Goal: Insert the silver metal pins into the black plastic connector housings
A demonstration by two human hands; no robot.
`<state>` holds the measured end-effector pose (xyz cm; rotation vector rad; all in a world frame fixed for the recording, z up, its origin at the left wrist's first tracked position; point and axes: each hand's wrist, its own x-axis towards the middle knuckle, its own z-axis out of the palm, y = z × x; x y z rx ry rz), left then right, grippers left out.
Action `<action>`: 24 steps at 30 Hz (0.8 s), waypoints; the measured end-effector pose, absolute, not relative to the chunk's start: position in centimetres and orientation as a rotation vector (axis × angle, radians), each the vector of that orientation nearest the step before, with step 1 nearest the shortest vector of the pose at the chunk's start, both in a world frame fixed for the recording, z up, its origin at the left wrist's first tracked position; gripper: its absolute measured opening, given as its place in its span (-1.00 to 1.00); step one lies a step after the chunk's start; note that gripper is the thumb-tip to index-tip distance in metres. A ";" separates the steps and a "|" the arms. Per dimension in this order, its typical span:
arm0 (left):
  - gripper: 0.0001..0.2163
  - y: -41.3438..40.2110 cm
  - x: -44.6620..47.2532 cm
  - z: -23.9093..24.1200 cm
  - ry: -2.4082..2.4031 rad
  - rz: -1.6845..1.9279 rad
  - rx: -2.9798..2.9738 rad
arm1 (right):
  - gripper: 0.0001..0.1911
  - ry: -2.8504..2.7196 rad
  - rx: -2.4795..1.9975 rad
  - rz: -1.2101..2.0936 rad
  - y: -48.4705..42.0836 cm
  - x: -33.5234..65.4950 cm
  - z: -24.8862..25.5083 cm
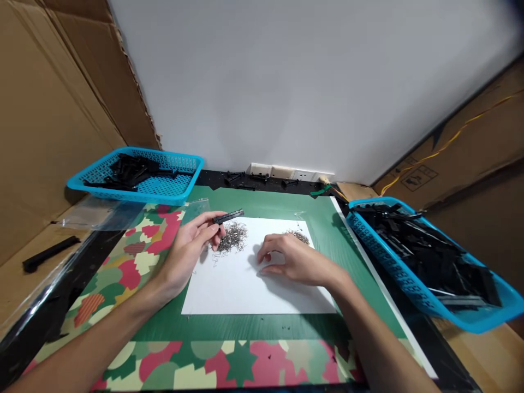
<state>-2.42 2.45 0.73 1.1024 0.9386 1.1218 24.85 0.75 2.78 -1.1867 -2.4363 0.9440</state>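
My left hand (196, 240) is closed around a slim black plastic piece (229, 216), whose far end sticks out to the right past the fingertips. Just below it, a pile of small metal pieces (233, 237), thin like springs or pins, lies on a white sheet of paper (245, 289). My right hand (284, 254) is over the right half of the sheet, thumb and fingers curled but apart, with nothing visible between them. Behind it, partly covered, is a second small metal pile (299, 236).
A blue basket (167, 194) of black parts stands at the back left, another blue basket (409, 275) at the right. One black part (51, 254) lies far left. Several black pieces (235, 177) sit along the wall near white sockets (303, 175). Cardboard flanks both sides.
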 end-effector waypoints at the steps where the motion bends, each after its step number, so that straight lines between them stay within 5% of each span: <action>1: -0.69 2.4 -2.4 0.6 0.929 1.106 1.082 | -0.90 -2.442 -1.190 0.932 0.7 24.7 2.5; 6: -0.67 2.2 -2.2 0.2 0.890 1.049 0.953 | -0.76 -2.483 -1.164 0.953 0.3 23.9 1.8; 17: -0.54 1.6 -1.6 0.2 0.859 0.953 1.097 | -0.85 -2.054 -1.124 1.133 -0.7 23.6 3.3; 24: -0.69 1.5 -1.6 -0.3 0.999 0.996 1.401 | -0.86 -1.764 -1.027 1.151 -0.6 23.4 3.3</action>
